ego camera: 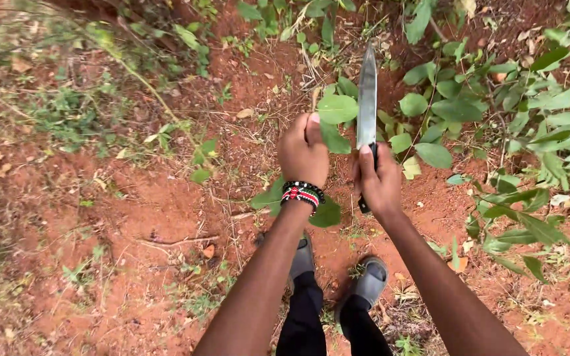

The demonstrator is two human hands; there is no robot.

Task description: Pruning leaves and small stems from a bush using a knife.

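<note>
Right hand (379,181) grips a knife (367,99), hiding most of its handle; left hand (303,153) pinches a leafy stem (335,115), hiding its stalk.

Knife blade (367,92) – bare metal, smooth, dull sheen. Handle dark, matt. Wristband (303,194) – glossy beads. Leaves (337,109) smooth, waxy. Soil (133,217) red, rough, crumbly.

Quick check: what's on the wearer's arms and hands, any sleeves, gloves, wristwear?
Both forearms are bare, with no sleeves or gloves. The left hand has a beaded bracelet at the wrist, in black, red and white bands. The right hand and its wrist carry nothing.
</note>
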